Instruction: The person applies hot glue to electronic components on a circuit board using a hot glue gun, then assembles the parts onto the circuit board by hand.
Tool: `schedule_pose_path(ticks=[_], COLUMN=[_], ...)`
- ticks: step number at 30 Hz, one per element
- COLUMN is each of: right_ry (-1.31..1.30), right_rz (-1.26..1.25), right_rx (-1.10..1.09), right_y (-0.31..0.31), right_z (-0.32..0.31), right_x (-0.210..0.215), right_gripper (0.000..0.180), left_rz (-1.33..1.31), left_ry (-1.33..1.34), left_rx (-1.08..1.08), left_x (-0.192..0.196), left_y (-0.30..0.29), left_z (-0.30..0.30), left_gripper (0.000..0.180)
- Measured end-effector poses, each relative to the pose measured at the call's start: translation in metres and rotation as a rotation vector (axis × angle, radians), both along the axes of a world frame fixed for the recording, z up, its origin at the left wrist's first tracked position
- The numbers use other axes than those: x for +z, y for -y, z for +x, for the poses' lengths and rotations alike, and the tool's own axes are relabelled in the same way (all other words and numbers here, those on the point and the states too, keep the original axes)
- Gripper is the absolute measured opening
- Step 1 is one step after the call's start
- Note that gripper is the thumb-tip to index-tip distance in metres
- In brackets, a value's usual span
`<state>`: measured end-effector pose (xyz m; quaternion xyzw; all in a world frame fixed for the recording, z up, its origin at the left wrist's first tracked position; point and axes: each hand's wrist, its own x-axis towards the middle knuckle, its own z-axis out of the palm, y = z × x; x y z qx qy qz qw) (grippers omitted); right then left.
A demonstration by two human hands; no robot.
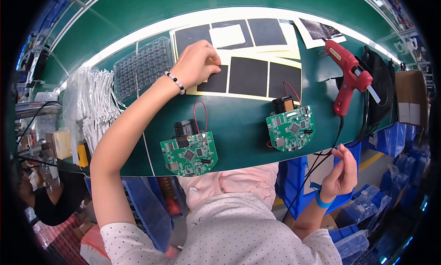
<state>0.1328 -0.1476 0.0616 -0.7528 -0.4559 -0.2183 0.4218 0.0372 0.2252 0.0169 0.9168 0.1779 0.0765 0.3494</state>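
Note:
My left hand point(197, 65), wearing a beaded bracelet, reaches over the sheet of black rectangular stickers point(248, 76). Its thumb and forefinger are pinched at the top of the leftmost black sticker point(215, 82); whether they grip it is hidden. Beyond the table's front edge, at the right, is my right hand point(342, 173) with a blue wrist strap. Its fingers are bent together, and anything in them is too small to make out. Two green circuit boards, a left one point(190, 153) and a right one point(294, 128), each carry a black lens and a red wire.
A red glue gun point(347, 74) lies at the right, its cord running off the front edge. More black sticker sheets point(268, 33) lie behind. At the left are a clear plastic tray point(143, 65) and bundled white cables point(98, 99). Blue bins point(294, 182) stand below the table.

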Motion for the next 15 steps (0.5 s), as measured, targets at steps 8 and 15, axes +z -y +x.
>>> schedule_pose_path(ticks=[8, 15], right_ry=[-0.021, -0.024], right_rz=[-0.011, -0.023], right_rx=[0.019, 0.003], right_y=[-0.0038, -0.0025], right_z=[0.0005, -0.0019], right_x=[-0.0024, -0.0028], right_gripper=[0.025, 0.025], left_rz=[-0.064, -0.018], left_ry=[-0.1, -0.118], left_rx=[0.018, -0.023], left_x=[0.0067, 0.0086], left_y=[-0.0009, 0.0017], left_z=[0.0039, 0.0049], left_gripper=[0.014, 0.013])
